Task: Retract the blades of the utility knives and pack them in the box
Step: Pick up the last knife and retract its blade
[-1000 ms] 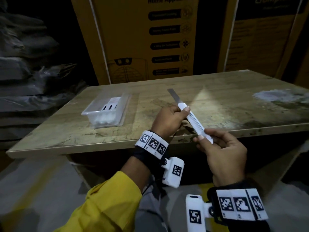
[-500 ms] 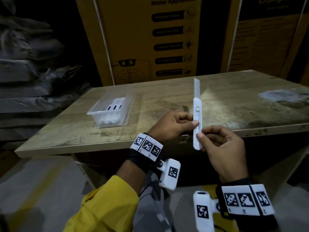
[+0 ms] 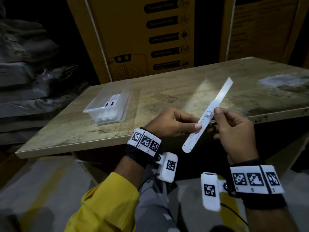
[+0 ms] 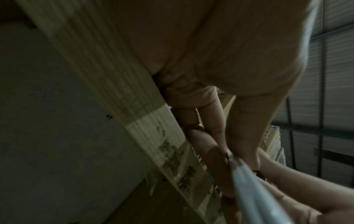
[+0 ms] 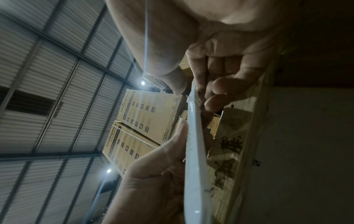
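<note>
Both hands on one utility knife [image 3: 203,122] — white plastic handle, flat, rounded butt, ribbed track along the top face, held in the air over the near edge of the bench [image 3: 167,91]. Left hand [image 3: 168,124] pinches the mid-handle, thumb on the ribbed face, other fingers curled behind. Right hand [image 3: 234,131] grips further up the handle, thumb tip pressed at the slider; its other fingers are tucked behind the knife. Blade [image 3: 224,90] is out, a long thin grey metal strip with a slanted tip, pointing up and away from the person over the bench. The knife butt hangs below the bench's front edge. Box [image 3: 107,108] is clear plastic, rectangular, open-topped, on the bench well left of the knife, with white knife handles inside; count not readable. Bench top is worn pale wood-grain laminate — dark stains along the front edge, a whitish patch at the far right. Tall yellow cardboard cartons [image 3: 142,36] stand behind the bench. Wrist views show both hands pinching the handle edge-on, blurred.
</note>
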Available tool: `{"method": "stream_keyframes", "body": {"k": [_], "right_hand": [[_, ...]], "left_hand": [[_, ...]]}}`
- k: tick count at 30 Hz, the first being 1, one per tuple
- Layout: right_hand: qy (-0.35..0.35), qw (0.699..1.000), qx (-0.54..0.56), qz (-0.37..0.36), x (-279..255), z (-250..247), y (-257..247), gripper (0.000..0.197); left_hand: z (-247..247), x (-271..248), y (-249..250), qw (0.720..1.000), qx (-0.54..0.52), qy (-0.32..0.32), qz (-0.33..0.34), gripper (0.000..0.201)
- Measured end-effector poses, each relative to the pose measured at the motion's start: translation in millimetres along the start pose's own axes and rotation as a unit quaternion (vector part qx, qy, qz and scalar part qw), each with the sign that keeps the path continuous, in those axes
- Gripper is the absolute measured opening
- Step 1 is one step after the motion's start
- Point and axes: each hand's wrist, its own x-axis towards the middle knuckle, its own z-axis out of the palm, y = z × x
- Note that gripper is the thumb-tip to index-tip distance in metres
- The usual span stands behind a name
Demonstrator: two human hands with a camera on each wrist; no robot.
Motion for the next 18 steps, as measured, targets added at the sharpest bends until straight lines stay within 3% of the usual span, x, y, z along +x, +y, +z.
{"method": "stream_keyframes", "body": {"k": [6,11,18], "right_hand": [[0.009,1.000,0.027,0.009,-3.3,2.7,-1.3,0.018],[0.014,0.993,0.102,0.060,-0.2,-0.1,-1.7,0.023],[0.015,0.971,0.206,0.124,-0.1,-6.2,-7.2,0.017]], "left_hand": [[0.0,-3.4,2.6,0.999,0.029,-0.018,0.003,0.029],[2.1,-10.2,6.0,0.999,-0.001,-0.033,0.001,0.031],[-10.2,-25.5,7.6,0.990,0.011,-0.138,0.012,0.063]]}}
